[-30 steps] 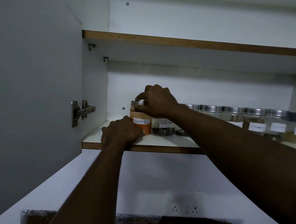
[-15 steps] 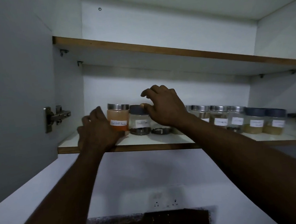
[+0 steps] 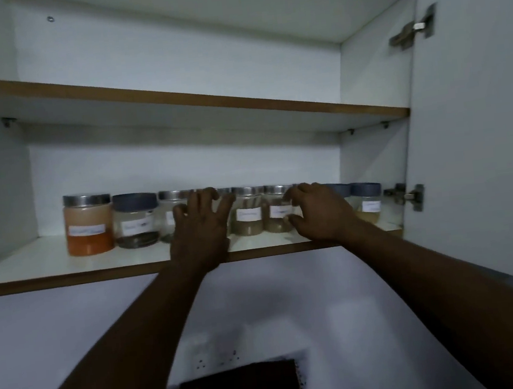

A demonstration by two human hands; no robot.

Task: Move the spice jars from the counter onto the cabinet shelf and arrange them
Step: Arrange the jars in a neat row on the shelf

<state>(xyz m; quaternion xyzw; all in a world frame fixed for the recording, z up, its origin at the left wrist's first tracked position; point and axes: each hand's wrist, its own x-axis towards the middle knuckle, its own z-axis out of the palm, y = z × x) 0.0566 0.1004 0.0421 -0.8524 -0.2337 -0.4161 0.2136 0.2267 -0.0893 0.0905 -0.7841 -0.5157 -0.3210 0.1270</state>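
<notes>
Head view: you look up into a white cabinet [image 3: 182,167].
Labels: each jar you can see has a white paper label [image 3: 248,214] with handwriting, too blurred to read.
Count: at least seven spice jars [image 3: 250,226] stand in one row on the lower shelf [image 3: 51,273]. The orange jar [image 3: 91,243] is leftmost and two blue-lidded ones are rightmost.
Left hand [image 3: 200,228]: your fingers are spread, holding nothing, in front of the middle of the row.
Right hand [image 3: 317,216]: your fingers curve beside a silver-lidded jar [image 3: 279,223]; grip cannot be told.
Room: upper shelf [image 3: 175,96], open door [image 3: 480,139] at right, wall socket [image 3: 217,357] below.
</notes>
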